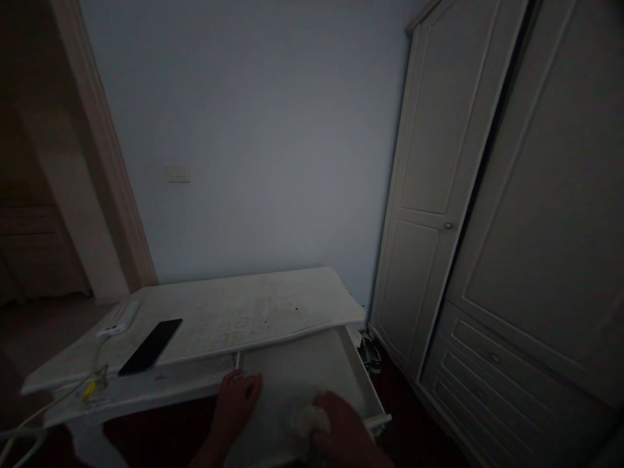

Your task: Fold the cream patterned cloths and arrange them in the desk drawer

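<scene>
A white drawer [307, 364] is pulled out from the right part of a white desk [273, 292]. My left hand [236, 400] is at the drawer's left side, its fingers curled over the side wall near the desk front. Inside the drawer, low in the view, my right hand [338, 422] is closed on a pale, rounded wad [308, 421] that looks like a cloth. Motion blur and dim light hide its exact shape. The wad is over the drawer's bottom, and whether it touches cannot be seen.
A black phone [151, 346] lies on the desk's left part, near a white power strip [119, 318] with a cable. Something yellow [89, 390] hangs at the front edge. Shoes [370, 351] are on the floor between desk and wardrobe [419, 253]. Dark specks mark the desktop.
</scene>
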The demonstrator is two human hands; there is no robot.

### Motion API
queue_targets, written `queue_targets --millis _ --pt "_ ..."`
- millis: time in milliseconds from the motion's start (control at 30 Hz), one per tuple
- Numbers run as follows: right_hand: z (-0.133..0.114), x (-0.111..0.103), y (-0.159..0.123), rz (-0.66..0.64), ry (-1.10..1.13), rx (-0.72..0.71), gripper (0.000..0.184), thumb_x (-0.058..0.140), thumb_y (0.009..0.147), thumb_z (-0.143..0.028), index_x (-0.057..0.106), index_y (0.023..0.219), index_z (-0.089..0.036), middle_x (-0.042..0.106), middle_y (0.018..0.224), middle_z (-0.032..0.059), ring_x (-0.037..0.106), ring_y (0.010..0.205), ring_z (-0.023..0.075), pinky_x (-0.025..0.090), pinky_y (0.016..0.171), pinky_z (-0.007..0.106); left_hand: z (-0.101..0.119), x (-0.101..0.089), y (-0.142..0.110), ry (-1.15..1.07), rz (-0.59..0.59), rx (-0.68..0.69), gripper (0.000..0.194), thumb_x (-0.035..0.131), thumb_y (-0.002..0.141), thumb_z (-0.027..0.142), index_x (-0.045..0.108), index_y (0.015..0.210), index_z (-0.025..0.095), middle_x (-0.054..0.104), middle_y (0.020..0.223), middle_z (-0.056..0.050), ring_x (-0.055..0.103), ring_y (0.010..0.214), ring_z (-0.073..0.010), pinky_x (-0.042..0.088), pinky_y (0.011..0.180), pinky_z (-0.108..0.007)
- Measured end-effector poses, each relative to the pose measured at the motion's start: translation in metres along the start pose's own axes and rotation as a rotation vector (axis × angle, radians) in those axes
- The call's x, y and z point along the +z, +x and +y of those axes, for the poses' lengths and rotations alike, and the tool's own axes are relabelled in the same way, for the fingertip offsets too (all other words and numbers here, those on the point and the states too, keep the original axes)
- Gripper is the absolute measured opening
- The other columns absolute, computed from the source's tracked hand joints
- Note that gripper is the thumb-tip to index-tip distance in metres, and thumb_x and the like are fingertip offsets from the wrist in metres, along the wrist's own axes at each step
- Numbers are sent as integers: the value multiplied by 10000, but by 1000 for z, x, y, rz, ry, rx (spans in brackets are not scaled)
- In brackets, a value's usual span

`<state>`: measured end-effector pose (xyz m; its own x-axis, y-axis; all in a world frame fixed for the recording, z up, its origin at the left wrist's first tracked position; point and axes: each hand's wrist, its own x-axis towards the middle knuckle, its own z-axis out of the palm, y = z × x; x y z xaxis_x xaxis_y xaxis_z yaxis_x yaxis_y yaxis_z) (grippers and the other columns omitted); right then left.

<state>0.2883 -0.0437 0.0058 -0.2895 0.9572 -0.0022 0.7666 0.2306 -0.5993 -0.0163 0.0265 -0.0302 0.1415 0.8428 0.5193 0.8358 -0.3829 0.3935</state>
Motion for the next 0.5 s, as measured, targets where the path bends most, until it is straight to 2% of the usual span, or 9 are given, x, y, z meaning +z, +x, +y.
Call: queue_targets --millis 100,200,267,333,433,500 --pt "16 -35 -7 11 -19 88 614 621 815 -333 665 1410 -190 673 1431 159 613 1343 317 436 1151 418 1 0 1 5 1 -5 607 332 1089 554 699 691 281 795 724 14 743 722 -196 450 1077 -444" --pt "9 -42 -2 -4 -67 100 629 614 835 -334 646 1436 -153 670 1432 185 608 1353 318 421 1163 419 1 0 2 22 -4 -14 630 312 1095 550 672 657 276 754 648 26 732 682 -193 449 1082 -452" --pt "-7 -33 7 -33 -76 51 610 638 822 -363 678 1397 -163 690 1401 182 626 1325 326 431 1150 421 2 0 2 22 -11 -11 639 306 1096 558 688 666 278 766 656 18 740 687 -193 444 1088 -452" --pt "-30 -18 18 -73 -63 -34 538 653 809 -410 742 1291 -189 745 1293 154 683 1215 324 486 1075 404 2 -1 1 17 -17 -16 655 301 1094 572 715 680 279 799 705 0 753 714 -198 438 1090 -454" --pt "-67 15 37 -138 -104 -184 459 683 764 -445 807 1124 -189 795 1102 116 739 1016 320 550 886 360 -2 -1 0 -2 -5 -23 666 283 1093 601 785 785 290 840 820 -22 783 815 -224 454 1076 -457" --pt "-88 39 50 -164 -157 -253 381 703 748 -444 831 1004 -194 800 953 79 744 890 301 542 758 329 -7 0 0 -12 26 -21 690 259 1092 627 809 833 300 849 863 -27 794 880 -235 478 1059 -446"
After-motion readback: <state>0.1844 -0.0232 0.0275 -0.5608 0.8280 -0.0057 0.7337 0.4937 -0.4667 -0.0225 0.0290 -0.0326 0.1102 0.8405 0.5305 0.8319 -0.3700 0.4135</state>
